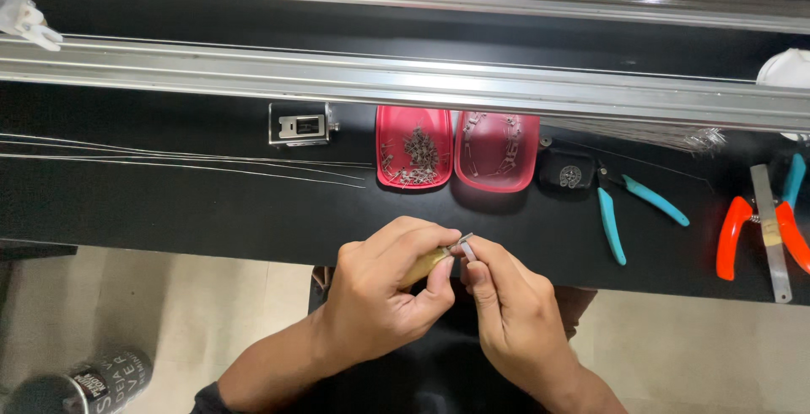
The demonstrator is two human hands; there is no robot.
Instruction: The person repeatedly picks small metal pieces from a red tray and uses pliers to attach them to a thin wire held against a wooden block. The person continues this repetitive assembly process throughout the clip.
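Observation:
My left hand is closed around a small yellowish tool with a metal tip, held just off the front edge of the black worktop. My right hand pinches a small pale metal piece between thumb and forefinger, right against the tool's tip. Both hands meet at the middle, below two red trays. The left red tray holds several small metal parts; the right red tray holds several thin wire pieces.
Thin wires lie across the worktop at left. A small metal block sits by the trays. Teal-handled cutters, orange-handled pliers and a steel ruler lie at right. An aluminium rail runs behind. A dark can stands lower left.

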